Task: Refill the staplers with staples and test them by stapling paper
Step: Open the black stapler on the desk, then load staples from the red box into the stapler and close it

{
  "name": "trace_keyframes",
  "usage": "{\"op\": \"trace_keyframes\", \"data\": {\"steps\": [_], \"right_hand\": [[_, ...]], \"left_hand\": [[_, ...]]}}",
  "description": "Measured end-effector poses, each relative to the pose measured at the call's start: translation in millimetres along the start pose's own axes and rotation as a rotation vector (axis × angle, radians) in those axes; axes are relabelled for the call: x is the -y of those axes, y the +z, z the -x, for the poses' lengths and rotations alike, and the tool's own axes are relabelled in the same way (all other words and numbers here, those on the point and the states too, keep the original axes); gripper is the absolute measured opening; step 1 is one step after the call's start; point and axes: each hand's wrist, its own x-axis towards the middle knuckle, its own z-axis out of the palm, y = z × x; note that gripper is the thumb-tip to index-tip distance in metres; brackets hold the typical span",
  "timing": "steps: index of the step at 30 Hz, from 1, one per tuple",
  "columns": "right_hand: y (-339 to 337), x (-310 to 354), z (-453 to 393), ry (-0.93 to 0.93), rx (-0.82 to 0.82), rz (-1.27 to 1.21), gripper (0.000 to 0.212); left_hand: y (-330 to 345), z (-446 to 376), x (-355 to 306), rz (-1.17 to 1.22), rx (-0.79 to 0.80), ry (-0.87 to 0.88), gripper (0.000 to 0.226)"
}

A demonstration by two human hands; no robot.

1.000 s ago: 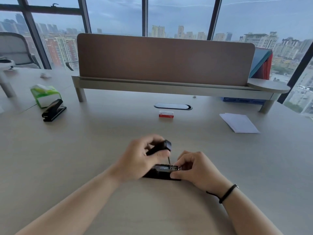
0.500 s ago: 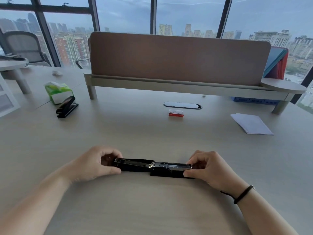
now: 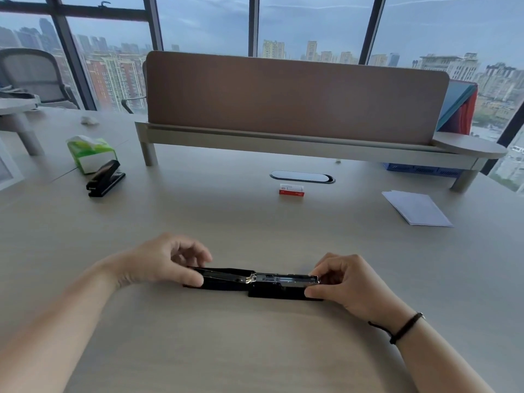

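Observation:
A black stapler (image 3: 255, 282) lies flat on the desk in front of me, folded fully open so its metal staple channel faces up. My left hand (image 3: 167, 262) pinches the lid end on the left. My right hand (image 3: 346, 282) holds the base end on the right between thumb and fingers. A second black stapler (image 3: 105, 178) sits closed at the far left. A small red and white staple box (image 3: 292, 190) stands mid-desk, beyond the open stapler. A stack of white paper (image 3: 416, 207) lies to the far right.
A green tissue pack (image 3: 90, 151) stands behind the second stapler. A brown divider panel on a raised shelf (image 3: 295, 143) crosses the back of the desk, with an oval cable port (image 3: 302, 176) below it. An office chair (image 3: 37, 78) stands far left by the windows.
The stapler's lid, raised a second ago, has swung down to the left and now lies flat. My left hand moved left with it. The view shifted slightly.

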Motion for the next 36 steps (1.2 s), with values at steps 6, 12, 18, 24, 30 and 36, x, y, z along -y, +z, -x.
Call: {"op": "trace_keyframes", "data": {"steps": [6,12,18,24,30,36], "right_hand": [[0,2,1,-0.004,-0.007,0.024,0.019],[-8,3,-2,-0.031,0.114,0.002,0.030],[-31,9,-69,0.011,-0.003,0.063,0.040],[-29,-7,-215,0.113,-0.228,0.354,0.067],[-17,-23,-265,0.166,-0.152,0.529,0.026],[-12,-24,-221,0.082,-0.155,0.447,0.043]], "left_hand": [[11,-77,-17,0.004,-0.334,0.073,0.016],[23,-138,-12,0.107,-0.507,0.096,0.012],[18,-149,-2,0.327,-0.598,0.121,0.015],[17,-156,10,0.244,-0.568,0.122,0.012],[17,-158,13,0.201,-0.550,0.141,0.014],[17,-156,11,0.154,-0.510,0.170,0.009]]}}
